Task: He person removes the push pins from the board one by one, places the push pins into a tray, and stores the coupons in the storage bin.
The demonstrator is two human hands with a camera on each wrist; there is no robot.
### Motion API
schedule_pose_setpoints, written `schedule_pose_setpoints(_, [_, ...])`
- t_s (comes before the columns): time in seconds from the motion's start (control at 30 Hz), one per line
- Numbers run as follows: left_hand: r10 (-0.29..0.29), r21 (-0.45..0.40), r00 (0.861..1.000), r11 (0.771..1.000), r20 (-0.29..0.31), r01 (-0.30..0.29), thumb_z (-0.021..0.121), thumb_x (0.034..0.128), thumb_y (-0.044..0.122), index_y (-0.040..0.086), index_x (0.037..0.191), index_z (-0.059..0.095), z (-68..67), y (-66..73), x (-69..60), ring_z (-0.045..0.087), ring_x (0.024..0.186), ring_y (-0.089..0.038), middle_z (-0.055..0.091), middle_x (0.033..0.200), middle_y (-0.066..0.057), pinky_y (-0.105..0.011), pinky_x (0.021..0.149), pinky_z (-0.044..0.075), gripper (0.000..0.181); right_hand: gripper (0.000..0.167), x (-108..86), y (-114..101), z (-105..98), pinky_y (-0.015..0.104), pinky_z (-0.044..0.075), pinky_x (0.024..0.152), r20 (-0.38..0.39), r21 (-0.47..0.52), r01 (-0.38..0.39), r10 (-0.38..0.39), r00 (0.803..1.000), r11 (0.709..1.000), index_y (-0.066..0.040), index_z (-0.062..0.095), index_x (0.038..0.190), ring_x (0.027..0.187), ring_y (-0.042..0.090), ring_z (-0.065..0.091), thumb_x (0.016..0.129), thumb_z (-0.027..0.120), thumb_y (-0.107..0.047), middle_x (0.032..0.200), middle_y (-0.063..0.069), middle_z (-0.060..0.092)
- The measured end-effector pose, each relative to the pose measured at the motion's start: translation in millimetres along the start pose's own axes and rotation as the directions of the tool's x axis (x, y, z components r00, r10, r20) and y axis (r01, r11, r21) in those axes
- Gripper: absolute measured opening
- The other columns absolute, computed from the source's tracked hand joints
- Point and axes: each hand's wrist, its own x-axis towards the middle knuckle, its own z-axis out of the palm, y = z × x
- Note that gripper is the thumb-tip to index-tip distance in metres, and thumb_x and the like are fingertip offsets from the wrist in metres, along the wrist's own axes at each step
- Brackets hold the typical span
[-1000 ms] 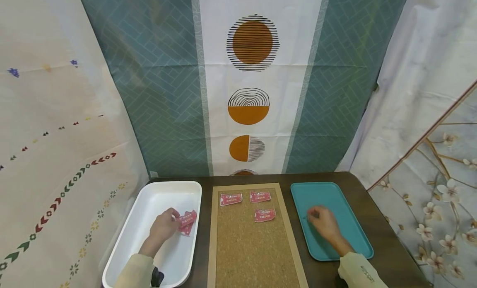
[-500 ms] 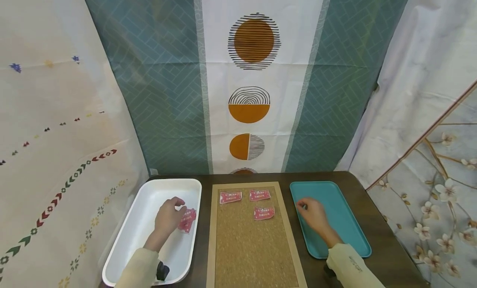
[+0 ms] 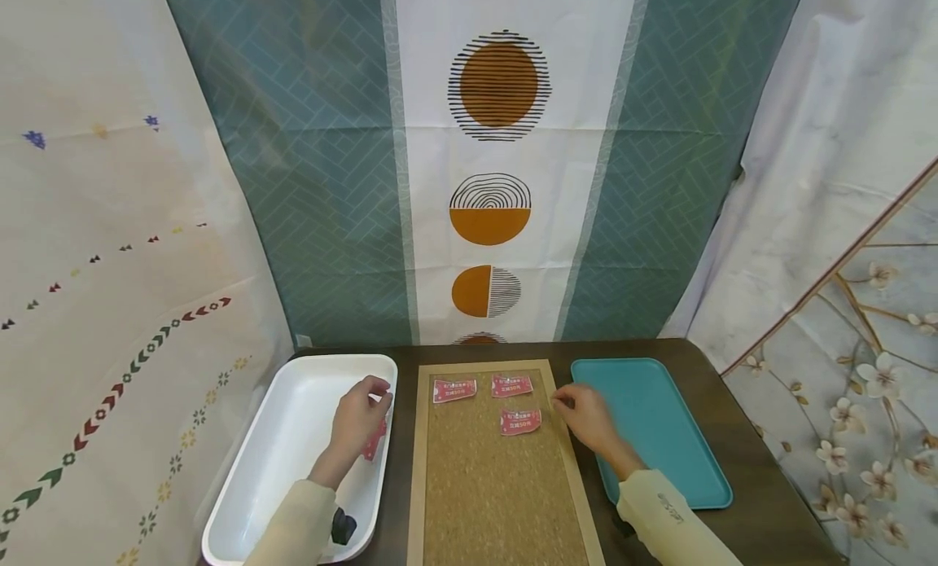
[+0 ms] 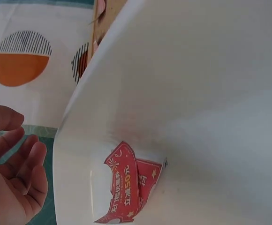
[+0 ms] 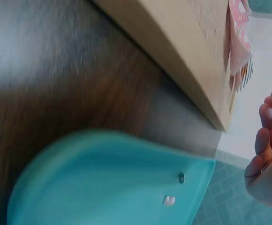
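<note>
My left hand [image 3: 357, 419] hovers at the right side of the white tray [image 3: 242, 468], fingers loosely curled, with nothing visible in them. Below it lie two overlapping red paper coupons [image 4: 125, 185]; in the head view the hand partly covers these coupons [image 3: 374, 442]. My right hand [image 3: 592, 423] is above the right edge of the framed cork board [image 3: 491, 501], thumb and forefinger tips close together; whether something tiny sits between them cannot be made out. Red coupons are on the board: one upper left [image 3: 454, 391], one upper right [image 3: 511, 386], and one lower [image 3: 520, 422].
A teal tray [image 3: 681, 436] stands right of the board on the dark table [image 3: 703, 370]. Inside it are a small metallic piece [image 5: 181, 177] and a small whitish piece [image 5: 169, 200]. Patterned cloth [image 3: 330, 224] hangs behind.
My right hand has lifted from the teal tray and moved left to the board's edge. My left hand has left the coupons, rising and shifting right; they stay in the white tray.
</note>
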Motion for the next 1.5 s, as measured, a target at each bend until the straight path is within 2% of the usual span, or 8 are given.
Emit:
schedule_pose_setpoints(0.17, [0.021,-0.016,1.000,1.000,0.022,-0.021,0.072,0.0978,0.014,0.005,0.114,0.072,8.1,8.9,3.4,0.067,0.080,-0.016,0.075,0.107,-0.010,-0.030,0.067,0.050,0.019,0.007,3.0,-10,11,0.033,0.052,0.068,0.010,0.008,0.031,-0.031,0.999,0.999,-0.002,0.080,0.097,0.073,0.013,0.059,0.090,0.080,-0.003,0.084,0.000,0.071])
schedule_pose_setpoints(0.27, [0.017,-0.028,0.999,0.999,0.043,-0.016,0.071,0.0988,0.015,0.006,0.116,0.071,13.1,13.3,3.4,0.066,0.083,-0.017,0.075,0.108,-0.009,-0.030,0.067,0.051,0.020,0.005,5.9,-14,16,0.032,0.051,0.068,0.029,0.010,0.031,-0.032,0.999,0.999,-0.004,0.081,0.097,0.073,0.012,0.056,0.092,0.080,-0.006,0.084,-0.002,0.070])
schedule_pose_setpoints(0.57, [0.032,-0.036,0.999,0.999,0.037,-0.030,0.073,0.0979,0.013,0.007,0.114,0.071,24.5,18.4,2.4,0.069,0.089,-0.020,0.075,0.107,-0.009,-0.036,0.076,0.056,0.017,0.004,13.3,-21,20,0.036,0.050,0.072,0.040,0.034,0.044,-0.045,0.998,0.998,-0.005,0.081,0.097,0.078,0.016,0.056,0.094,0.078,-0.007,0.088,0.000,0.072])
schedule_pose_setpoints(0.73, [0.042,-0.028,0.998,0.999,0.048,-0.040,0.072,0.0986,0.013,0.007,0.114,0.071,28.1,21.1,5.5,0.066,0.087,-0.020,0.073,0.103,-0.008,-0.036,0.076,0.055,0.017,0.006,15.9,-24,21,0.036,0.051,0.072,0.035,0.032,0.043,-0.044,0.998,0.999,-0.005,0.081,0.096,0.079,0.016,0.057,0.096,0.077,-0.009,0.089,0.001,0.073])
schedule_pose_setpoints(1.0, [0.053,-0.028,0.998,0.998,0.043,-0.052,0.072,0.0981,0.011,0.005,0.112,0.070,31.7,29.4,7.6,0.069,0.094,-0.025,0.073,0.103,-0.011,-0.045,0.084,0.058,0.015,0.004,19.1,-29,24,0.036,0.052,0.072,0.042,0.032,0.009,-0.010,0.999,0.999,-0.009,0.082,0.096,0.079,0.014,0.058,0.095,0.078,-0.010,0.089,0.001,0.073])
schedule_pose_setpoints(1.23, [0.044,-0.033,0.997,0.999,0.064,-0.042,0.072,0.0983,0.013,0.004,0.113,0.071,37.4,36.3,12.3,0.069,0.094,-0.024,0.073,0.103,-0.010,-0.045,0.084,0.058,0.017,0.006,21.0,-32,28,0.036,0.051,0.071,0.030,0.051,0.009,-0.010,1.000,0.999,-0.005,0.082,0.096,0.079,0.018,0.058,0.093,0.079,-0.007,0.088,0.002,0.072])
schedule_pose_setpoints(1.4, [0.033,-0.043,0.996,0.999,0.081,-0.030,0.071,0.0970,0.009,0.003,0.113,0.070,38.4,39.8,15.4,0.068,0.093,-0.025,0.072,0.102,-0.011,-0.046,0.083,0.058,0.017,0.006,25.2,-35,33,0.034,0.052,0.071,0.064,0.059,-0.001,-0.003,0.998,0.998,-0.004,0.082,0.097,0.078,0.015,0.058,0.094,0.079,-0.008,0.090,0.002,0.073])
schedule_pose_setpoints(1.5, [0.022,-0.035,0.995,0.999,0.098,-0.019,0.070,0.0971,0.010,0.004,0.114,0.070,40.5,39.3,17.1,0.067,0.091,-0.023,0.072,0.101,-0.010,-0.044,0.081,0.057,0.017,0.007,27.3,-39,36,0.031,0.052,0.071,0.099,0.066,-0.045,0.038,0.994,0.997,-0.007,0.082,0.100,0.079,0.014,0.057,0.095,0.078,-0.009,0.091,-0.001,0.073])
